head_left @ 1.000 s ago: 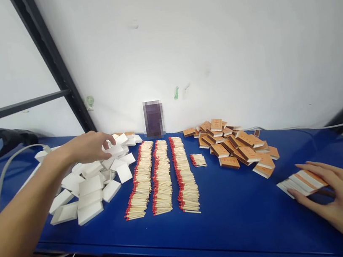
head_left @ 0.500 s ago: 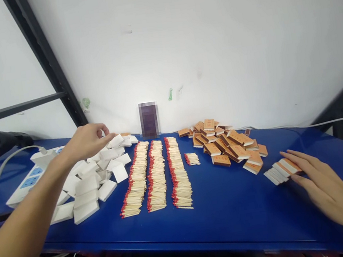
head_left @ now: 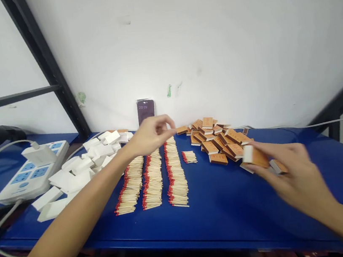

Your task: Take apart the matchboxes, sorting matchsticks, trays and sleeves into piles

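Note:
My right hand [head_left: 295, 170] grips an orange matchbox [head_left: 255, 157] between thumb and fingers, its white end facing left. Just behind those fingers, another matchbox [head_left: 279, 167] lies on the blue table [head_left: 222, 219]. My left hand [head_left: 155, 135] hovers over the far ends of the match rows, fingers curled toward the thumb; whether anything small is pinched there I cannot make out. Three long rows of red-tipped matches, the rightmost [head_left: 177, 178] among them, run toward the table's front. A small bunch of matches [head_left: 190, 156] lies to their right.
Orange matchboxes [head_left: 218, 143] are heaped at the back right. White box trays [head_left: 76, 176] are piled on the left, partly behind my left forearm. A power strip [head_left: 26, 183] with a charger and cables lies farther left. A phone [head_left: 145, 110] leans on the wall.
My left hand has moved right, from the white trays to above the match rows. My right hand has lifted a matchbox and come left toward the orange heap. The view has shifted slightly.

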{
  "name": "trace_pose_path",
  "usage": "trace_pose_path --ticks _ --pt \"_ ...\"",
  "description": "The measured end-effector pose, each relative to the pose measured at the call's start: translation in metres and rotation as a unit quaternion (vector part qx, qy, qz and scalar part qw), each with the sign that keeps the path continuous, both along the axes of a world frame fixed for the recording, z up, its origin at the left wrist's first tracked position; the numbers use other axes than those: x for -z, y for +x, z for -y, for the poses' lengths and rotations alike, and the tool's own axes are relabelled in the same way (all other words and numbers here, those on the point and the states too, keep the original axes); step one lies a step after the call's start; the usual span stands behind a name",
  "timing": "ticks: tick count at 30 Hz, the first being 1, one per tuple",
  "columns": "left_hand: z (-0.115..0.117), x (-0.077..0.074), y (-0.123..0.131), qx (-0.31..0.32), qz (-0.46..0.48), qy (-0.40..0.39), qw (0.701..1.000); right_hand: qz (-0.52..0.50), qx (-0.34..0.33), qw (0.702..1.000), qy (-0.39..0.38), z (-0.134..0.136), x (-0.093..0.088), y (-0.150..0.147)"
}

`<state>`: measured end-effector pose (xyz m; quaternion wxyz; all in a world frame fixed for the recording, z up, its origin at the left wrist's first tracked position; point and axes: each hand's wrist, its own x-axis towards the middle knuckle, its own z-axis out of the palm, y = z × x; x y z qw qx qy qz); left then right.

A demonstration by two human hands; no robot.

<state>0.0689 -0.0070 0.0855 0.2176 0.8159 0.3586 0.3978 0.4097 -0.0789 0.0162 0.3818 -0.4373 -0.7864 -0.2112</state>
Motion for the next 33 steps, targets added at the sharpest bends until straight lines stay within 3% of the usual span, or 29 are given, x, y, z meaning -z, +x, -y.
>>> trace_pose_path --ticks 4,8,12,17,22,27,33 --pt "-0.014 0.0 0.031 0.116 -0.124 0.017 0.985 -0.013 -0.11 0.992 -0.067 -0.032 0.005 -0.058" --pt "-0.027 0.004 0.036 0.196 -0.142 0.051 0.969 -0.044 -0.144 0.984 -0.098 -0.069 0.013 -0.08" --pt "-0.034 0.012 0.032 0.149 -0.123 0.098 0.976 -0.068 -0.16 0.98 -0.097 -0.082 0.022 -0.082" --pt "-0.039 0.016 0.035 0.086 -0.224 0.103 0.965 -0.075 -0.164 0.979 -0.095 -0.077 0.03 -0.084" --pt "-0.041 0.021 0.039 0.113 -0.253 -0.005 0.961 -0.073 -0.167 0.98 -0.078 -0.074 0.032 -0.087" --pt "-0.041 0.029 0.046 0.142 -0.27 -0.047 0.951 -0.072 -0.162 0.982 -0.059 -0.074 0.033 -0.085" --pt "-0.042 0.037 0.049 0.128 -0.261 -0.066 0.955 -0.041 -0.104 0.992 -0.055 -0.076 0.038 -0.08"
